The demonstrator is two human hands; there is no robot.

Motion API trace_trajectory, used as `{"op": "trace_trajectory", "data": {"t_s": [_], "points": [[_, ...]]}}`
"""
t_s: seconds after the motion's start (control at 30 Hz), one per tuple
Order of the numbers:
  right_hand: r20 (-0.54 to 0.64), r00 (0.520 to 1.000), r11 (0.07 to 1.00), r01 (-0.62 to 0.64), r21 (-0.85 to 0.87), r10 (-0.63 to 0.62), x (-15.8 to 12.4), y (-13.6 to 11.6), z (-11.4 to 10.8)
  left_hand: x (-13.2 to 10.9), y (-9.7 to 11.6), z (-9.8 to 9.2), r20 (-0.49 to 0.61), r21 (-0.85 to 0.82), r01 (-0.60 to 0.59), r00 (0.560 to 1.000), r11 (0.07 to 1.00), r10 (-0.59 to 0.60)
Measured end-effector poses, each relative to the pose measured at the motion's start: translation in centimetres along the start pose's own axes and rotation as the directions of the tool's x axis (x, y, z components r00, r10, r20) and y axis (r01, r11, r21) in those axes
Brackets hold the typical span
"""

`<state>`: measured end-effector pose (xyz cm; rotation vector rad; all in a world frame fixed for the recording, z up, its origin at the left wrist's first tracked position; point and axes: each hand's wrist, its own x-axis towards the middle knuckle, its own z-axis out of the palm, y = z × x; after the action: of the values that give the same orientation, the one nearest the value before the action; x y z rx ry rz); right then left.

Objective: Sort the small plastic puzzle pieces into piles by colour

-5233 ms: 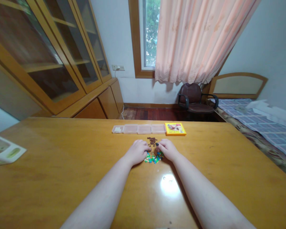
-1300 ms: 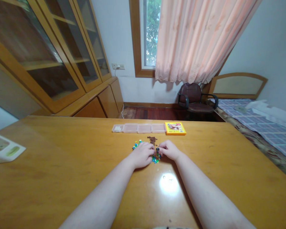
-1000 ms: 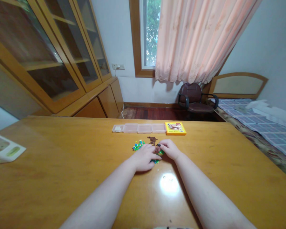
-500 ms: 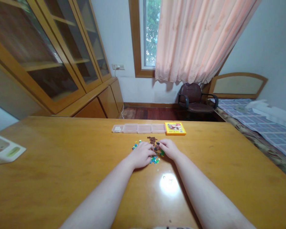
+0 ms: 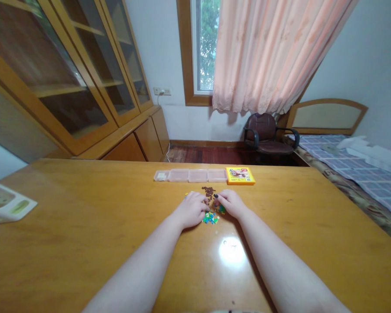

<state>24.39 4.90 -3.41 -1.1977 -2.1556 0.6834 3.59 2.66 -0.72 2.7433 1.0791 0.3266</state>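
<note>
A small heap of tiny green, blue and yellow bricks [image 5: 210, 217] lies on the wooden table [image 5: 84, 226] between my hands. Just beyond it is a little pile of brown bricks [image 5: 208, 191]. My left hand [image 5: 191, 209] rests knuckles up over the left side of the coloured heap, fingers curled down onto the pieces. My right hand [image 5: 230, 203] sits at the heap's right edge with its fingertips pinched together near the brown pile. What either hand holds is hidden. A clear compartment box [image 5: 190, 175] and a yellow box [image 5: 240, 175] lie further back.
A white tray-like item [image 5: 6, 205] sits at the table's left edge. Past the table are glass-door cabinets [image 5: 68, 78], a dark office chair [image 5: 267, 134], a curtained window and a bed [image 5: 361, 165] on the right.
My left hand slid left to set down a few coloured bricks beside the heap, then returned and now covers them. My right hand stayed almost still by the brown pile.
</note>
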Motion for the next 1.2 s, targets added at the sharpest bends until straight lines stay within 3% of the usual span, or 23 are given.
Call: {"op": "trace_trajectory", "data": {"t_s": [0.27,0.43,0.57,0.77,0.93,1.1,1.2], "points": [[-0.070,0.997,1.000,-0.007,0.020,0.008,-0.1,0.2,0.1,-0.1,0.2,-0.6,0.005,-0.015,0.016,1.000,1.000,-0.016],[-0.285,0.940,0.982,-0.173,0.075,0.187,0.1,0.9,0.1,0.0,0.6,-0.6,0.046,-0.040,-0.067,0.997,0.997,0.069],[-0.333,0.898,0.943,-0.204,0.263,0.287,0.4,1.4,0.4,0.1,0.6,-0.4,0.047,-0.020,-0.024,0.999,1.000,0.025],[-0.212,0.894,0.763,-0.191,0.617,0.395,0.9,1.0,1.3,0.0,0.0,1.1,0.005,0.042,0.073,0.997,0.996,-0.073],[-0.108,0.896,0.709,-0.260,0.656,0.430,0.9,0.8,1.5,0.1,-0.8,1.8,-0.113,0.001,0.174,0.978,0.985,-0.173],[-0.068,0.874,0.700,-0.337,0.629,0.482,0.8,0.1,1.4,0.3,-2.3,1.6,-0.287,-0.061,0.353,0.889,0.934,-0.355],[-0.049,0.873,0.709,-0.359,0.607,0.485,0.7,-0.4,1.3,0.3,-3.1,1.7,-0.335,-0.111,0.435,0.830,0.893,-0.446]]}}
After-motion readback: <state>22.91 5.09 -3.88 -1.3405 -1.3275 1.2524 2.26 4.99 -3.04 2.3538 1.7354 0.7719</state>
